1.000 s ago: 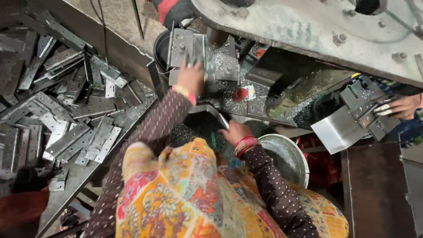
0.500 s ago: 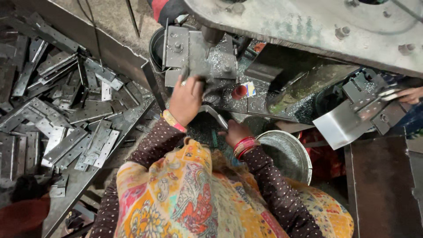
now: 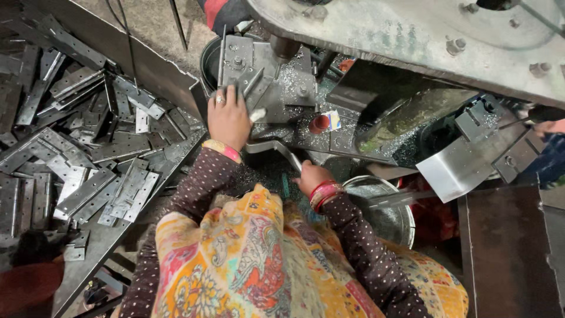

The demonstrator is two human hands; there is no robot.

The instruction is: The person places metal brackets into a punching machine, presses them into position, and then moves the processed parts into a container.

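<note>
While we look down over a bright patterned shawl, we see our left hand laid flat with its fingers spread on the grey die block of a press, a ring on one finger. A small pale metal piece lies just to the right of that hand, touching the thumb side; we cannot tell whether the hand grips it. Metal filings glitter on the block beyond the fingertips. Our right hand, with red bangles at the wrist, sits lower and to the right of the left one, curled closed around a narrow metal strip that runs up from it toward the block. Just right of this hand stands a round steel bowl. Far to the left of the left hand, a heap of flat hinge plates covers a sloping tray. Beyond and to the right of the right hand, a bent steel sheet leans by the machine frame.
</note>
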